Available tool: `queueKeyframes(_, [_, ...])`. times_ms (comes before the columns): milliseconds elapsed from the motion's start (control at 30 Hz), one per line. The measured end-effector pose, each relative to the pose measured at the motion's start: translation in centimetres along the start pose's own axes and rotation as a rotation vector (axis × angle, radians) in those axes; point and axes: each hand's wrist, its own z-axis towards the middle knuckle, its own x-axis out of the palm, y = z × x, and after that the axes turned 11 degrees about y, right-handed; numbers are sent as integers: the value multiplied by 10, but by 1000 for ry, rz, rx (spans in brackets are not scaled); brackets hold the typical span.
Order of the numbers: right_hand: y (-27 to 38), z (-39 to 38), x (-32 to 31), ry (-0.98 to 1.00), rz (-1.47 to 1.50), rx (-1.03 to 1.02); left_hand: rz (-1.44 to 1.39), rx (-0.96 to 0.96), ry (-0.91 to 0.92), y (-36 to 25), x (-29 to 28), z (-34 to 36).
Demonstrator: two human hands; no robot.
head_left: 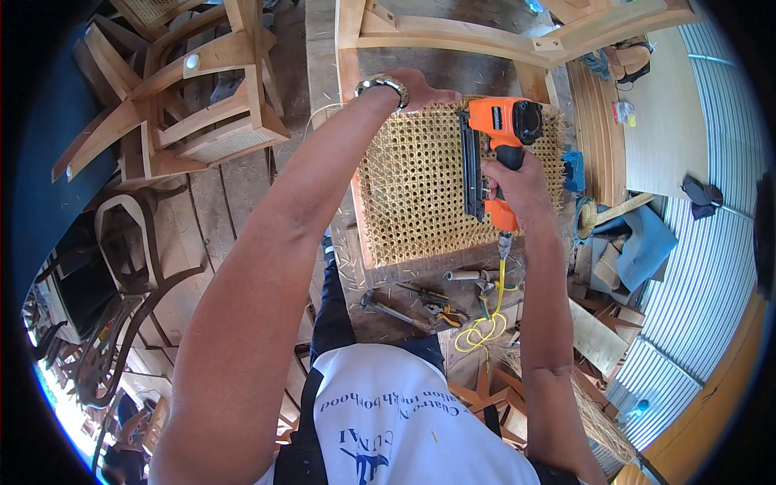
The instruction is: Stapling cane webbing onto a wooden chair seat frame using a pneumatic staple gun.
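Observation:
My right hand (521,186) is wrapped round the handle of an orange and black pneumatic stapler (491,119), which stands over the right part of a woven cane sheet (412,190). A yellow air hose (501,283) runs from the stapler's handle end toward me. At the far edge of the cane lies my left hand (422,90), a watch on its wrist, with fingers stretched out toward the stapler's head. The cane covers a wooden chair part (453,39) whose rails rise at the far side. Whether the stapler's nose touches the wood cannot be made out.
On the near edge of the wooden workbench (380,279) lie a hammer (396,312), pliers (447,314) and other hand tools. Unfinished wooden chairs (218,113) crowd the left. Boards (602,121) and blue scraps (647,246) stand along the right by a corrugated wall (687,267).

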Motion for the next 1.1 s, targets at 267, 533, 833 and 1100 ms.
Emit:
queueKeyframes(267, [-5,5,5,-16,1,-10,6,5,21,-2,0,2])
queueKeyframes(533, [-12,12,-2,25,-12,-50,43,-67,122,-7,-7,-10])
queueKeyframes(833, [-6,2,-6,29,136,-57,44,-60,134,-7,-9,-1])
queueKeyframes(1100, [-8,10,1,48,107,-58,26,-21,130,-6,-8,-2])
